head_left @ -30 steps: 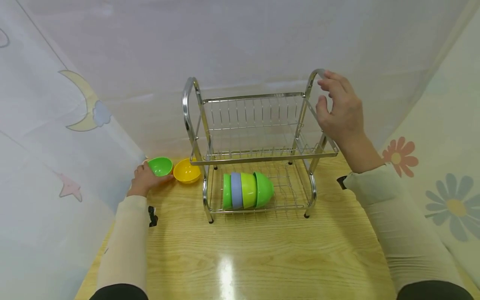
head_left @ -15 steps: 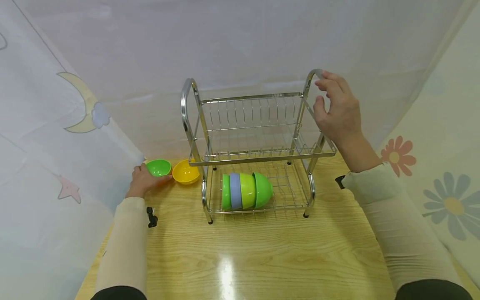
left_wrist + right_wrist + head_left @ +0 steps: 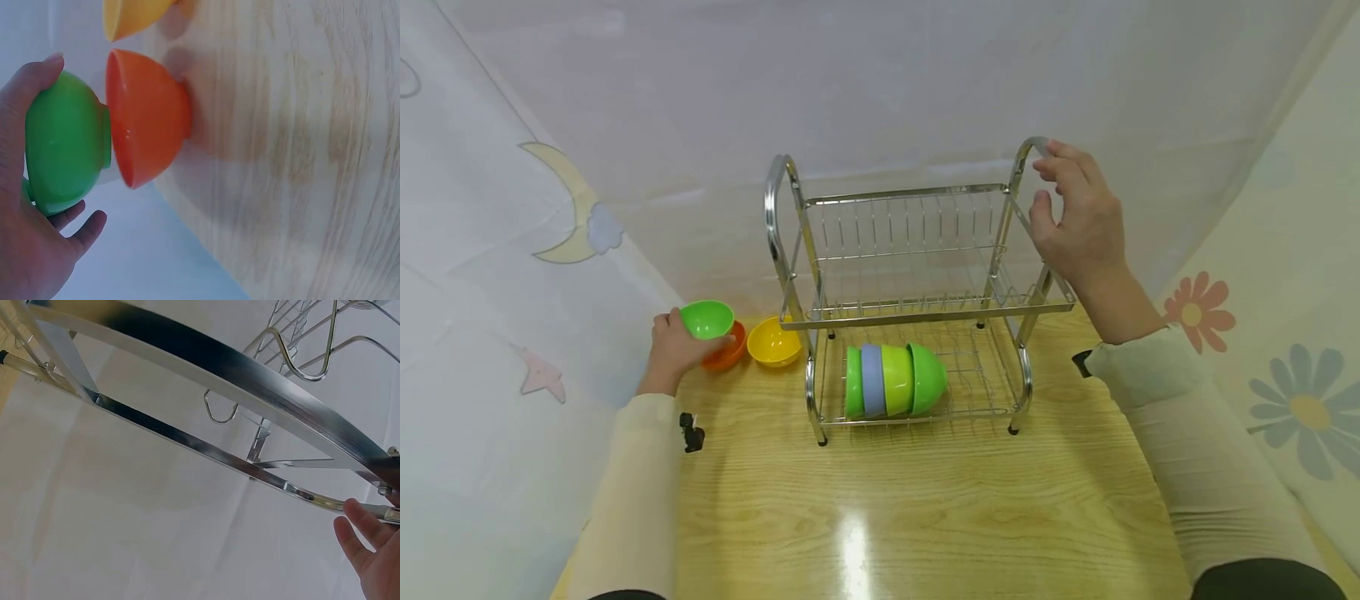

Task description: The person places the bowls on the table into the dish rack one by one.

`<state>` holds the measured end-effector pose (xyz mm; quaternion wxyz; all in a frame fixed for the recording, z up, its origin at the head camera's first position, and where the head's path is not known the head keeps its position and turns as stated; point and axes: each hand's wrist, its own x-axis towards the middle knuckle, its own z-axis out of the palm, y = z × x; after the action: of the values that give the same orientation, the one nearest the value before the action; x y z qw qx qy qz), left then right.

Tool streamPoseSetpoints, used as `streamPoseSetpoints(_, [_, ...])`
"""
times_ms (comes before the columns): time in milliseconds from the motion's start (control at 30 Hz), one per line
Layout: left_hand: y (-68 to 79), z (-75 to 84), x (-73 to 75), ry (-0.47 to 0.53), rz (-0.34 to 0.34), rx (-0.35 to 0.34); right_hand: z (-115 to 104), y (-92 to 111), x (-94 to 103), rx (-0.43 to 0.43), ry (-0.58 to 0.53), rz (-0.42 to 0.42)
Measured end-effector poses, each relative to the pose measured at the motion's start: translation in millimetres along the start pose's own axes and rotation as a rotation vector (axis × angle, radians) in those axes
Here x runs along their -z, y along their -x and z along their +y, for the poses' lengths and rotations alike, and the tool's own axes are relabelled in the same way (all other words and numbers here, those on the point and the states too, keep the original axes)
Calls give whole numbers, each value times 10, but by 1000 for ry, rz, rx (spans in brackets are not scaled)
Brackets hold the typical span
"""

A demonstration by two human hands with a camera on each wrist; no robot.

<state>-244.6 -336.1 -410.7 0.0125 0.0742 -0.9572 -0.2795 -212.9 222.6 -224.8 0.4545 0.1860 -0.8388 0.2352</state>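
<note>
In the head view my left hand [image 3: 672, 348] holds a green bowl [image 3: 707, 319] by its side. The left wrist view shows the thumb at the rim of the green bowl [image 3: 65, 144] and fingers curled under it. Its base hangs close over the mouth of an orange bowl [image 3: 153, 119], which stands upright on the table. Beside that sits a yellow bowl [image 3: 775, 342]. My right hand [image 3: 1082, 221] lies against the right handle of a metal two-tier dish rack [image 3: 917, 315], its fingers loosely bent. In the right wrist view, fingertips [image 3: 353, 509] touch the metal bar.
Several bowls, green, blue-grey and yellow-green, lie on their sides in a row on the lower tier, the rightmost a green bowl [image 3: 929, 379]. A wooden table [image 3: 925, 508] carries everything. A pale cloth wall [image 3: 895, 92] stands close behind the rack.
The left hand has lifted the green bowl up and slightly left, uncovering the orange bowl beneath. My right hand stays at the rack's handle.
</note>
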Motion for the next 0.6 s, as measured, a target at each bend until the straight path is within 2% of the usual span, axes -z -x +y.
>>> streamPoseSetpoints(333, [140, 123, 243, -6, -2, -71, 16, 11, -4, -11, 8, -6])
streamPoseSetpoints(600, [459, 290, 405, -8, 19, -179, 14, 8, -11, -3, 15, -5])
